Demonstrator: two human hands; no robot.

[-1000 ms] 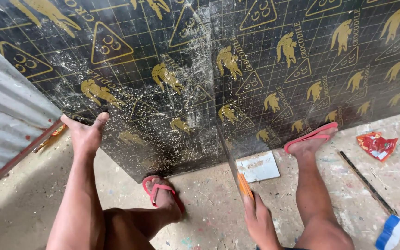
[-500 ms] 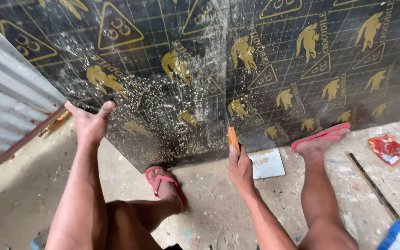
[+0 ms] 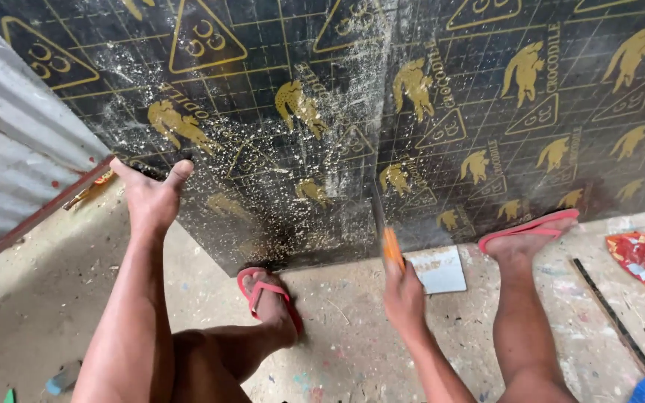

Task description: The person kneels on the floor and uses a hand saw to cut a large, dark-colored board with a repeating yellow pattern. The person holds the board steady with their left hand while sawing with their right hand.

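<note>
While gripped, saw [image 3: 387,237] points up the panel [image 3: 442,112].

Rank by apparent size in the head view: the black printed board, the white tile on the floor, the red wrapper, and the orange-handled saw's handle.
1. black printed board, by far the largest.
2. white tile.
3. red wrapper, close to the tile in apparent size, so this order is unsure.
4. orange handle, partly hidden by the right hand.

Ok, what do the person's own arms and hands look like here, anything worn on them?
Both arms are bare, with no sleeves in view. The left hand and right hand show no gloves, rings, watch or wristband. The fingers are uncovered.
</note>
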